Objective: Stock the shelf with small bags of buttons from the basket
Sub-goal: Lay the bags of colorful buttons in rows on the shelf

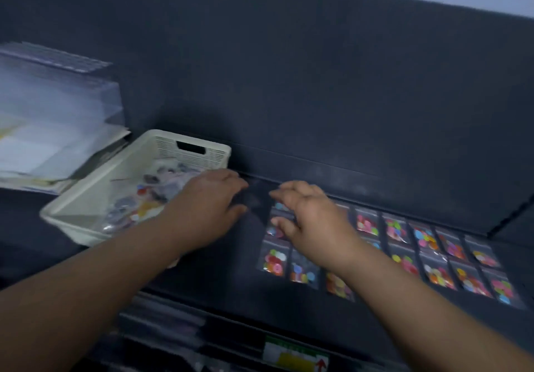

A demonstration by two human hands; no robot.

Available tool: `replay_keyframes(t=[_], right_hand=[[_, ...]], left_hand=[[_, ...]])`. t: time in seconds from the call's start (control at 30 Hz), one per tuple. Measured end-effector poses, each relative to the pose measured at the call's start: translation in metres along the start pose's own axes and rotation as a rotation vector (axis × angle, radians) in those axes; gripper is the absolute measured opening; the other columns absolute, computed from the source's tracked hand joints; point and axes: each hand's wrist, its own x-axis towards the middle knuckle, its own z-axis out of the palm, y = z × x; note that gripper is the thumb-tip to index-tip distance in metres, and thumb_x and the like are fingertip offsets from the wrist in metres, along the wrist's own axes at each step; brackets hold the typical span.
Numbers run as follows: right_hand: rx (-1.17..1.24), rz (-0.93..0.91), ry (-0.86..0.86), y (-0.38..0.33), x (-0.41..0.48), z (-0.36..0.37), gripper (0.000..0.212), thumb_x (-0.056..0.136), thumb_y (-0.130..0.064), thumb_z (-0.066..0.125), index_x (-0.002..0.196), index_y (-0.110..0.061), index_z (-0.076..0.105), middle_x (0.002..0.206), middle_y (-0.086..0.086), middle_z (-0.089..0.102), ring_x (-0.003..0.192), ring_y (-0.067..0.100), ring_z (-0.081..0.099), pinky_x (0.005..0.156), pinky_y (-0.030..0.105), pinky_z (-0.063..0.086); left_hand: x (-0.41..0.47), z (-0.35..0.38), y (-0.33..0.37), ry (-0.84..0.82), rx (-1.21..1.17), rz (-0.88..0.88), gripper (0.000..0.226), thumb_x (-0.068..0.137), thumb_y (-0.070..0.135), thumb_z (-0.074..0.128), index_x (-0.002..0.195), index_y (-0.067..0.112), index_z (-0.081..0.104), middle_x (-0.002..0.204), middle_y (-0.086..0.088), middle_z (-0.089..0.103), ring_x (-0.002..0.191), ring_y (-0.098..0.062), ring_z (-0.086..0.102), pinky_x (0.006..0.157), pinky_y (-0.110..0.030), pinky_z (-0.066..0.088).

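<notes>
A cream plastic basket [86, 198] sits at the left of the dark shelf [375, 186] and holds loose small bags of buttons [138, 204]. Rows of clear bags with colourful buttons [433, 256] lie flat on the shelf to the right. My left hand [211, 210] is just right of the basket, with thumb and fingers pinching a faint, blurred clear bag [252, 199]. My right hand [312, 221] hovers with spread fingers over the leftmost laid-out bags [274, 260] and hides some of them. Its fingertips reach toward the same blurred bag.
A stack of clear packets and papers [52, 117] stands left of the basket. The shelf's dark back panel [289, 82] rises behind. Below the front edge are more packaged goods and a green-yellow price label [294, 355].
</notes>
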Motion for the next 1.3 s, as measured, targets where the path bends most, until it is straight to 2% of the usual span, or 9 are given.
replay_keyframes(t=[0.37, 0.6, 0.73, 0.83, 0.93, 1.03, 1.13, 1.2, 1.3], right_hand=[[0.085, -0.225, -0.219, -0.085, 0.111, 0.047, 0.044, 0.086, -0.028, 0.064, 0.128, -0.021, 0.055, 0.125, 0.001, 0.053, 0.118, 0.019, 0.046, 0.096, 0.025, 0.035], [0.068, -0.249, -0.47, -0.12, 0.155, 0.081, 0.04, 0.085, -0.024, 0.065, 0.124, -0.024, 0.059, 0.117, -0.002, 0.062, 0.096, 0.01, 0.054, 0.083, 0.022, 0.04], [0.014, -0.253, -0.53, -0.131, 0.176, 0.103, 0.042, 0.084, -0.024, 0.064, 0.125, -0.019, 0.058, 0.123, 0.002, 0.059, 0.107, 0.02, 0.057, 0.084, 0.027, 0.045], [-0.095, -0.281, -0.571, -0.132, 0.191, 0.122, 0.033, 0.078, -0.027, 0.066, 0.107, -0.015, 0.059, 0.103, 0.004, 0.052, 0.091, 0.025, 0.056, 0.061, 0.028, 0.039], [-0.119, -0.262, -0.58, -0.128, 0.202, 0.134, 0.038, 0.073, -0.036, 0.07, 0.104, -0.018, 0.056, 0.101, 0.002, 0.048, 0.088, 0.023, 0.054, 0.066, 0.031, 0.042], [-0.079, -0.272, -0.521, -0.125, 0.208, 0.138, 0.03, 0.081, -0.029, 0.066, 0.107, -0.018, 0.058, 0.1, -0.001, 0.054, 0.089, 0.02, 0.055, 0.068, 0.027, 0.038], [-0.027, -0.278, -0.471, -0.12, 0.21, 0.142, 0.009, 0.083, -0.023, 0.062, 0.092, -0.025, 0.059, 0.091, -0.004, 0.055, 0.082, 0.015, 0.052, 0.066, 0.024, 0.034], [0.07, -0.218, -0.477, -0.117, 0.211, 0.14, 0.011, 0.08, -0.021, 0.066, 0.081, -0.027, 0.057, 0.083, -0.006, 0.056, 0.079, 0.014, 0.054, 0.066, 0.025, 0.037], [0.364, -0.059, -0.492, -0.114, 0.214, 0.135, 0.007, 0.079, -0.013, 0.071, 0.082, -0.012, 0.065, 0.081, 0.002, 0.063, 0.074, 0.014, 0.058, 0.066, 0.025, 0.045]], left_hand=[[-0.054, -0.046, -0.126, 0.025, 0.074, -0.384, 0.046, 0.087, 0.028, 0.063, 0.129, 0.011, 0.056, 0.131, -0.009, 0.055, 0.12, -0.027, 0.049, 0.1, -0.031, 0.036], [-0.068, -0.037, -0.16, 0.028, 0.029, -0.43, 0.047, 0.089, 0.037, 0.059, 0.131, 0.016, 0.053, 0.134, -0.002, 0.052, 0.122, -0.02, 0.046, 0.098, -0.028, 0.035], [-0.067, -0.034, -0.165, 0.076, -0.049, -0.45, 0.045, 0.09, 0.027, 0.058, 0.133, 0.015, 0.051, 0.138, -0.002, 0.049, 0.125, -0.018, 0.045, 0.1, -0.026, 0.034], [-0.068, -0.033, -0.17, 0.087, -0.074, -0.44, 0.044, 0.09, 0.025, 0.057, 0.133, 0.017, 0.051, 0.137, 0.002, 0.049, 0.124, -0.015, 0.044, 0.098, -0.024, 0.035], [-0.068, -0.031, -0.171, 0.082, -0.066, -0.441, 0.044, 0.091, 0.026, 0.055, 0.134, 0.019, 0.05, 0.137, 0.004, 0.048, 0.123, -0.014, 0.043, 0.097, -0.023, 0.035], [-0.068, -0.031, -0.17, 0.087, -0.059, -0.443, 0.044, 0.091, 0.025, 0.053, 0.134, 0.019, 0.049, 0.138, 0.005, 0.048, 0.124, -0.013, 0.043, 0.097, -0.022, 0.034], [-0.068, -0.033, -0.169, 0.084, -0.061, -0.446, 0.044, 0.091, 0.024, 0.053, 0.135, 0.019, 0.049, 0.138, 0.005, 0.048, 0.124, -0.014, 0.043, 0.096, -0.021, 0.034], [-0.068, -0.033, -0.169, 0.078, -0.067, -0.449, 0.044, 0.092, 0.025, 0.052, 0.135, 0.02, 0.049, 0.138, 0.006, 0.047, 0.123, -0.013, 0.043, 0.096, -0.02, 0.033], [-0.068, -0.033, -0.169, 0.069, -0.071, -0.457, 0.044, 0.092, 0.027, 0.052, 0.135, 0.02, 0.048, 0.138, 0.006, 0.047, 0.123, -0.014, 0.043, 0.096, -0.021, 0.033]])
